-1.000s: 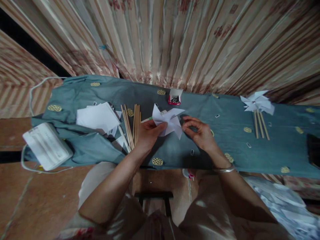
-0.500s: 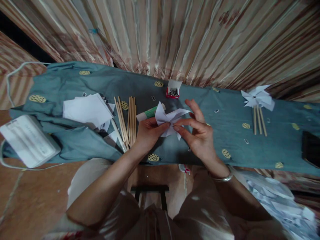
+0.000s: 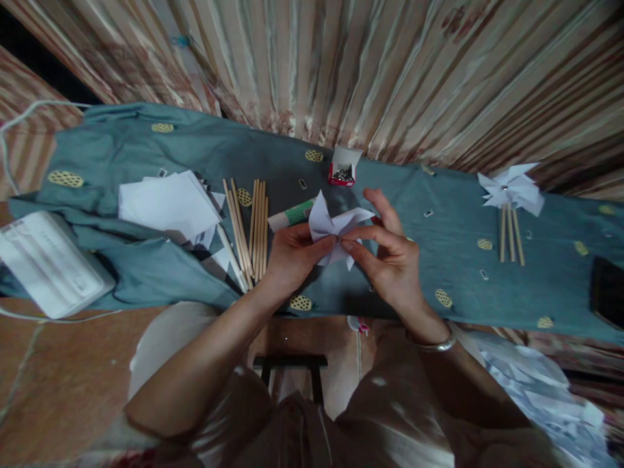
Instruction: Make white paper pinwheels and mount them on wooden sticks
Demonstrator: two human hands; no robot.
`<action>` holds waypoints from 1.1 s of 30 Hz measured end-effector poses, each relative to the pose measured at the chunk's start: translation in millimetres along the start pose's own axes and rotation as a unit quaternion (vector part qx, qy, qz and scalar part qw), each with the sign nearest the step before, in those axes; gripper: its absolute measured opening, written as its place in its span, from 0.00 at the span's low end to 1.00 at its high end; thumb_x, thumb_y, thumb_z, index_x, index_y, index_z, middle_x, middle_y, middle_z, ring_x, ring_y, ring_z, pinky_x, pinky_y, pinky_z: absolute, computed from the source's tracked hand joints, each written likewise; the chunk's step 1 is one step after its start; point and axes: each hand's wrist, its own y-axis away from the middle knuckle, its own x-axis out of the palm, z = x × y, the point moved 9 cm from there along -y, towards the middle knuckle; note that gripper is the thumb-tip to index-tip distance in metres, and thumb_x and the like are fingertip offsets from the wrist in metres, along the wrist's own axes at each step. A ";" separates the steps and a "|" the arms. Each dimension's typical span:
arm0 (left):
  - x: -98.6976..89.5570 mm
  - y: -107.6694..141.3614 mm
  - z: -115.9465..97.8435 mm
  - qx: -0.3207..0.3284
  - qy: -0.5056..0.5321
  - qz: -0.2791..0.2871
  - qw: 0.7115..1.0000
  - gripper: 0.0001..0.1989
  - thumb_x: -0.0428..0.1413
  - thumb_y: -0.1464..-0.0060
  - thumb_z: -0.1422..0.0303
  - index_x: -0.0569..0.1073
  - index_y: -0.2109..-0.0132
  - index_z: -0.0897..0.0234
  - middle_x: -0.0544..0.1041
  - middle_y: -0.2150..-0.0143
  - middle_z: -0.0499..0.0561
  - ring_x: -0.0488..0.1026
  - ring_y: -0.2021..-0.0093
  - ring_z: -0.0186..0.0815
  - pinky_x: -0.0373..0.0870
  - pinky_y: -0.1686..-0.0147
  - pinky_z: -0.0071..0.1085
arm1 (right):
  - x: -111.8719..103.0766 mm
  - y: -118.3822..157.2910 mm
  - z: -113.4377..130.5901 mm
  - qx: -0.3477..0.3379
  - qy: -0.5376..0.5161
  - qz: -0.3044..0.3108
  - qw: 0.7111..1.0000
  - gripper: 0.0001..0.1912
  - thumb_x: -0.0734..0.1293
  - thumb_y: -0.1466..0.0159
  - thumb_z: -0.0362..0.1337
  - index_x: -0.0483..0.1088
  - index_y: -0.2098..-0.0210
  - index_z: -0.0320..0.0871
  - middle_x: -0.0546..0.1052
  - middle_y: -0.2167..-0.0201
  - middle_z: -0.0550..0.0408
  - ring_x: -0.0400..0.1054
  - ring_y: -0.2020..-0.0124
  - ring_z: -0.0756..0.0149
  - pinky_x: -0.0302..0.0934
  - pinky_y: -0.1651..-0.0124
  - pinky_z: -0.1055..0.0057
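Note:
A white paper pinwheel (image 3: 327, 224) with curled blades is held up in front of me, over the table. My left hand (image 3: 293, 255) is closed on it, the thumb pressing near its centre. My right hand (image 3: 385, 257) pinches thumb and forefinger together at the same centre, on a tiny shiny thing that looks like a thumbtack (image 3: 339, 239); its other fingers are raised. Beyond the hands stands an opened red box (image 3: 342, 175) of small metal tacks. A green-and-white glue stick (image 3: 292, 213) lies by my left hand, partly hidden by the pinwheel.
Left of my hands lie several wooden sticks (image 3: 258, 227), a white pen (image 3: 233, 259) and a stack of white paper (image 3: 168, 205). A white power box (image 3: 56, 263) sits at the far left. Several pinwheels on sticks (image 3: 511, 188) lie at right, near a dark object (image 3: 606, 292).
The view has shifted slightly. My right fingertips have come closer against the pinwheel's centre, while my left hand keeps its grip on the paper.

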 end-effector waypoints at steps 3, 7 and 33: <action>-0.5 -0.2 1.2 -0.001 0.002 0.000 1.000 0.12 0.73 0.65 0.64 0.83 0.70 0.63 0.82 0.71 0.48 0.73 0.73 0.30 0.70 0.71 0.26 | 0.3 -0.1 0.6 -0.004 -0.001 0.000 1.000 0.02 0.71 0.38 0.37 0.78 0.66 0.51 0.65 0.33 0.63 0.52 0.28 0.52 0.47 0.27 0.44; 0.1 0.2 1.7 -0.001 -0.002 0.005 1.000 0.12 0.73 0.63 0.64 0.83 0.69 0.63 0.82 0.71 0.48 0.73 0.73 0.30 0.70 0.71 0.26 | 0.2 -0.4 -0.2 0.000 0.004 0.000 1.000 0.02 0.71 0.38 0.36 0.78 0.67 0.51 0.66 0.33 0.63 0.54 0.29 0.52 0.49 0.28 0.45; 2.0 1.4 -2.9 0.013 -0.032 0.003 0.999 0.14 0.72 0.63 0.62 0.82 0.68 0.64 0.82 0.71 0.49 0.75 0.72 0.32 0.73 0.69 0.30 | 4.5 -1.3 -11.4 0.050 -0.070 0.006 0.996 0.07 0.74 0.40 0.44 0.77 0.69 0.49 0.72 0.38 0.55 0.56 0.30 0.50 0.44 0.26 0.47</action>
